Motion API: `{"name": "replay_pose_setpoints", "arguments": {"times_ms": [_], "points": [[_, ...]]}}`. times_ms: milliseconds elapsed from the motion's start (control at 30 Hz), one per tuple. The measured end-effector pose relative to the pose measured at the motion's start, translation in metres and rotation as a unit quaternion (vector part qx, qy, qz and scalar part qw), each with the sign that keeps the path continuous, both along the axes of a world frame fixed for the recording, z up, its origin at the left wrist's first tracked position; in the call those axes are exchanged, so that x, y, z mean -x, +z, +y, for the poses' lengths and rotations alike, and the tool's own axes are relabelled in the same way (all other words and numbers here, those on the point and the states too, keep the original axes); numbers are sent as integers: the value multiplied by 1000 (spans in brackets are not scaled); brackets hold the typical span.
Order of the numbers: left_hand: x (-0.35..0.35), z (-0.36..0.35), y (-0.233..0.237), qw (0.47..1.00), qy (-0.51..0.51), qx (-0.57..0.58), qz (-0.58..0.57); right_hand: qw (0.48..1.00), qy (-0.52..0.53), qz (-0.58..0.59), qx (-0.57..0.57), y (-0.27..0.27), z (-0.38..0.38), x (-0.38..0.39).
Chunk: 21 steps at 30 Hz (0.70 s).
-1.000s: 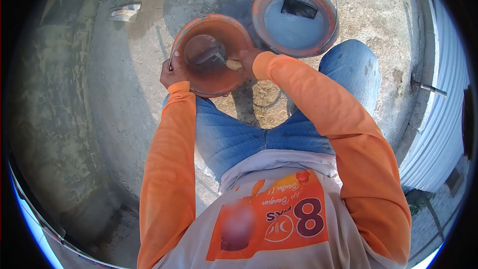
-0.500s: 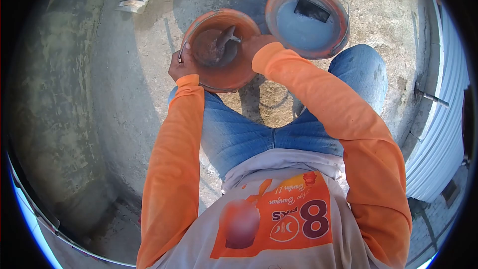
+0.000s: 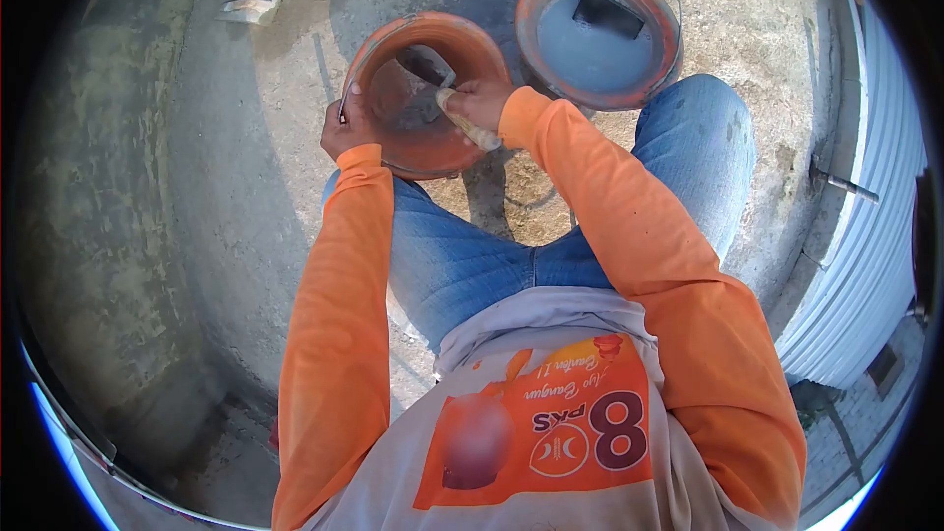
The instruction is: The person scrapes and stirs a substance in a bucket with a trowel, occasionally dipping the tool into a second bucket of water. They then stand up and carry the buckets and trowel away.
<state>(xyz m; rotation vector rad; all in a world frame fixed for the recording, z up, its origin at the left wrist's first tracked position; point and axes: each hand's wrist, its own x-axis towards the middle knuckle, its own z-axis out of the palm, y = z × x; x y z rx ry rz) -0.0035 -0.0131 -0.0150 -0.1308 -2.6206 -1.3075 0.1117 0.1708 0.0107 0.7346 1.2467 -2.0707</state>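
Gripping a trowel [image 3: 442, 88] inside the orange bucket [image 3: 474, 44]

From my remote seat I look down on rough, stained concrete ground [image 3: 236, 157] in open daylight, greyer to the left of the orange bucket and sandier to its right. Well off to the right of the bucket a corrugated metal wall [image 3: 875, 226] runs along the edge of the view. A crumpled pale scrap [image 3: 251, 5] lies on the concrete, well to the left of the bucket and farther from the person. A second bucket [image 3: 528, 20], holding grey liquid, stands just beside the orange bucket on its right.

The left hand [image 3: 344, 128] is closed on the orange bucket's left rim, thumb over the edge. The right hand [image 3: 482, 98] sits at the bucket's near right rim, fingers wrapped tight round the trowel's pale handle. The handle's end sticks out of the fist toward the person, and the blade lies beyond the knuckles, down inside the bucket.

The trowel's long axis runs diagonally, from the handle at the near right rim to the blade deep inside the bucket. The blade points away from the person.
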Motion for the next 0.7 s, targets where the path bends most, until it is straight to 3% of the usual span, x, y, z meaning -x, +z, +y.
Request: {"name": "replay_pose_setpoints", "arguments": {"times_ms": [33, 67, 100, 133, 200, 267, 333, 400, 500, 567, 700], "points": [[0, 0, 0, 1000, -1, -1, 1, 968, 85, 66, -227, -2, -8, 0], [0, 1, 0, 1000, 0, 6, 0, 874, 162, 128, -441, -3, -15, -1], [0, 2, 0, 1000, 0, 14, -2, 862, 226, 130, -434, -4, -25, -5], [0, 4, 4, 1000, -1, 14, -1, 863, 224, 130, -434, -7, -30, -11], [-1, 5, 7, 999, 37, 6, -17, 786, 359, 214, -456, -12, -38, -25], [-2, 3, 6, 999, 31, -2, -21, 779, 373, 209, -458, 8, -29, -32], [-3, 9, 10, 999, 21, -17, -21, 807, 348, 209, -429, 24, -6, -22], [-7, 11, 14, 999, -13, 36, -25, 809, 301, 238, -446, 2, -8, -10], [-1, 5, 6, 1000, 13, 25, 7, 784, 254, 168, -541, -2, -19, -7], [-2, 5, 5, 1000, 11, 14, 8, 716, 376, 242, -537, -15, -17, -17], [-8, 10, 9, 999, -18, 35, 12, 704, 470, 209, -490, 22, 8, -6]]}}
